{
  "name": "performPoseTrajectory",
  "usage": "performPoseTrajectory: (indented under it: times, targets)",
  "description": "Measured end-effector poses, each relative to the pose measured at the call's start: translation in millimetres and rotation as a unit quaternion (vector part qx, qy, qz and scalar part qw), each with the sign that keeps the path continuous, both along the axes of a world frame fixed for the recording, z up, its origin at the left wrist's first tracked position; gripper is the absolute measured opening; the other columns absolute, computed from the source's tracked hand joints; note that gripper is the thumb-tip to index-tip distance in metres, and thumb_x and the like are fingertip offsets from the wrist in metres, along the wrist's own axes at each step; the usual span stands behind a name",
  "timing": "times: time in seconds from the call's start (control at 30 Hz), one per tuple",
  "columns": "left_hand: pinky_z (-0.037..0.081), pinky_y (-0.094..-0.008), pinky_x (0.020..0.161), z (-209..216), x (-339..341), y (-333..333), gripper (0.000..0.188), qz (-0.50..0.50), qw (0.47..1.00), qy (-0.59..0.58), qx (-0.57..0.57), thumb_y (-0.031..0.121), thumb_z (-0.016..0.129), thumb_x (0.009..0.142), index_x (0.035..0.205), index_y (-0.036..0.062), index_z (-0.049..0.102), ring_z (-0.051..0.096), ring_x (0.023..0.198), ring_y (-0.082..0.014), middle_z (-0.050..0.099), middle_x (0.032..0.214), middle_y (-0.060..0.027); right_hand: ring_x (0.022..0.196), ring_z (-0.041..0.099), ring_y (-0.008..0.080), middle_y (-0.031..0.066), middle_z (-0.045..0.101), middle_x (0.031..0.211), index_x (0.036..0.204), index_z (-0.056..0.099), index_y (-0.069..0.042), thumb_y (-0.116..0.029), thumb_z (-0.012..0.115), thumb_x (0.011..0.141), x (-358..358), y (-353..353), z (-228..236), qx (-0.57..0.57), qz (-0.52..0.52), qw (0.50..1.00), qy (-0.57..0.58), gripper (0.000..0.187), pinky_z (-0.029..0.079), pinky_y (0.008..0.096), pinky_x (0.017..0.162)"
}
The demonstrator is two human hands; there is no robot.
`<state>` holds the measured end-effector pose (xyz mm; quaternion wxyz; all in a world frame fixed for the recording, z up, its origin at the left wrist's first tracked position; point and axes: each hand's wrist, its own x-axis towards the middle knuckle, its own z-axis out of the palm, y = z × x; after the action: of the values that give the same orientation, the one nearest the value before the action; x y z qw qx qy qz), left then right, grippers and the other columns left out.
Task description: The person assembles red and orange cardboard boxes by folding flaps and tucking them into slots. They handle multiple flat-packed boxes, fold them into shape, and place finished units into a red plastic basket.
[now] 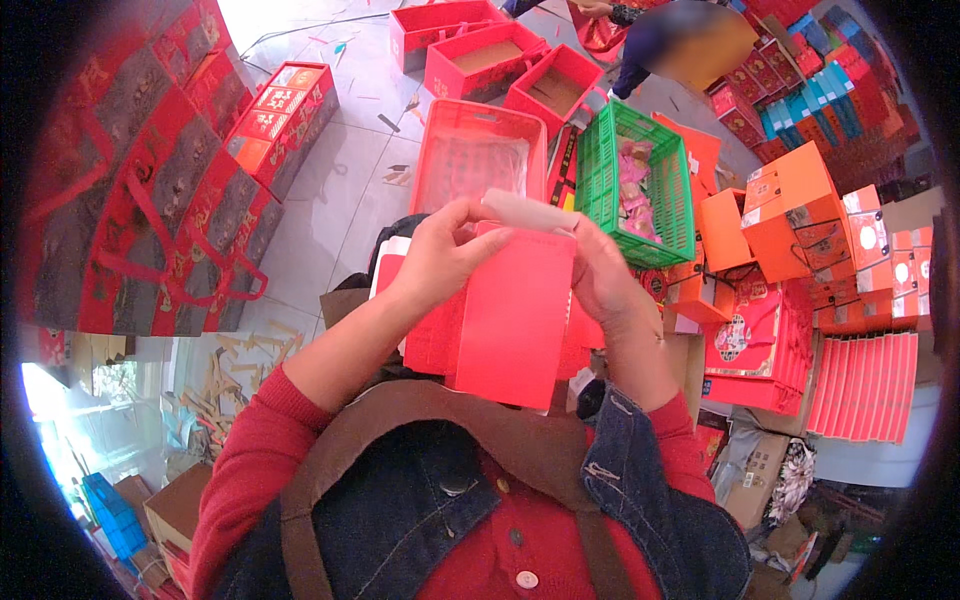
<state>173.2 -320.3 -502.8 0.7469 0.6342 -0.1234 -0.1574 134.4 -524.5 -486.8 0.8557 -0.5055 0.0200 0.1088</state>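
A flat red cardboard panel (pixel 515 310) lies in front of my chest, over other red card pieces (pixel 432 330). Along its far edge a whitish strip of paper or film (pixel 528 211) stands up, slightly curled. My left hand (pixel 450 255) is closed at the strip's left end, its thumb against the panel's top corner. On the other side, my right hand (pixel 605 272) grips the panel's upper right edge, with its fingertips by the strip's right end. Some of its fingers are hidden behind the panel.
Beyond my hands stand a red plastic crate (pixel 425 165) and a green basket (pixel 597 180) with pink packets. Open red boxes (pixel 480 60) lie farther off, near another person (pixel 690 45). Orange boxes (pixel 800 215) are stacked right; red and grey gift bags (pixel 150 200) fill the left.
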Motion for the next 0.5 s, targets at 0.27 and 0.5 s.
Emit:
performPoseTrajectory:
  times: [0.27,0.5]
  targets:
    - [0.050,-0.0295,0.068,42,-3,-1,0.053,0.001,0.985,-0.166,0.050,0.017,0.075,0.075,0.108,0.0035,0.034,0.060,0.076,-0.0171,0.060,0.103,-0.0174,0.091,0.056,0.0059,0.0040,0.066,0.096,0.113,0.062,0.000,-0.018,0.057,0.091,16,0,103,-0.356,0.165,0.912,-0.119,0.029,0.045,0.0223,0.079]
    - [0.050,-0.0329,0.072,40,-8,2,0.061,-0.012,0.982,-0.188,0.011,0.019,0.077,0.074,0.116,0.0027,0.036,0.061,0.087,-0.0213,0.060,0.109,-0.0167,0.089,0.058,0.0084,0.0050,0.065,0.099,0.116,0.061,0.000,-0.004,0.063,0.083,8,13,106,-0.446,0.123,0.878,-0.120,0.033,0.047,0.0230,0.079]
